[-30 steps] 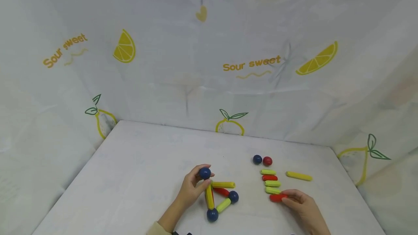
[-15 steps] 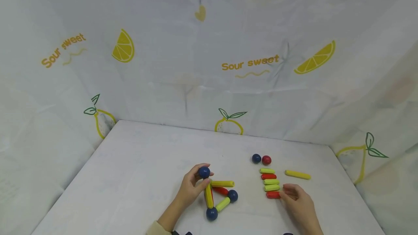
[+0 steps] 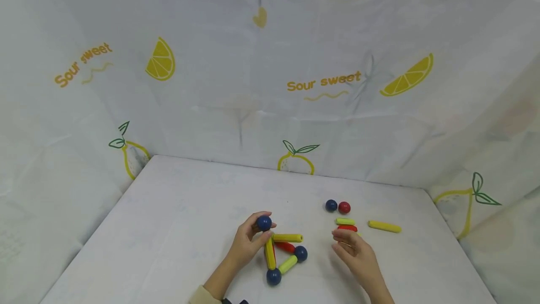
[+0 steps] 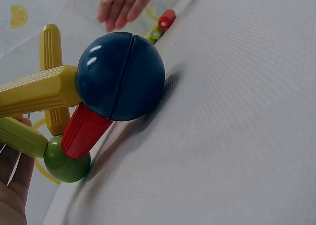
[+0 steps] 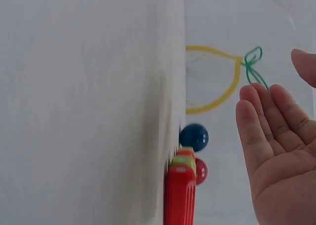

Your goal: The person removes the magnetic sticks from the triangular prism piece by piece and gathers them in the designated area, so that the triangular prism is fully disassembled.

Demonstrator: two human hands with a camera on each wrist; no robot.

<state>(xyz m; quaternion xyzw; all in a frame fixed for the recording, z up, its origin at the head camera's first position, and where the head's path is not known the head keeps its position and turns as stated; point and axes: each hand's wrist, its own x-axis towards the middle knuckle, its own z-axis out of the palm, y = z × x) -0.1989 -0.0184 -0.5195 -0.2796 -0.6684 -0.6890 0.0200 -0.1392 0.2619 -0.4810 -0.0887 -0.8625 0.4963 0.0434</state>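
My left hand (image 3: pixel 249 238) grips a frame of magnetic building sticks and balls at its raised blue ball (image 3: pixel 264 223). Below it a yellow stick (image 3: pixel 270 254) slants down to a second blue ball (image 3: pixel 273 277) on the table; another yellow stick (image 3: pixel 288 238) sticks out rightward. A lime stick (image 3: pixel 288 264) links that ball to a third blue ball (image 3: pixel 301 253), where a red stick (image 3: pixel 285 247) also ends. The left wrist view shows a green ball (image 4: pixel 66 161) low in the frame. My right hand (image 3: pixel 358 259) holds nothing, fingers relaxed, partly covering the row of short sticks.
Behind the right hand, a lime stick (image 3: pixel 345 221) and a red stick (image 3: pixel 347 229) show from the row. A loose blue ball (image 3: pixel 331 205) and red ball (image 3: pixel 344 207) sit beyond them. A longer yellow stick (image 3: pixel 384 226) lies to the right. A printed curtain (image 3: pixel 236 83) hangs behind the table.
My right hand has let go of the red stick at the row's near end and moved left, now covering part of the row. The left hand and its frame have stayed put.
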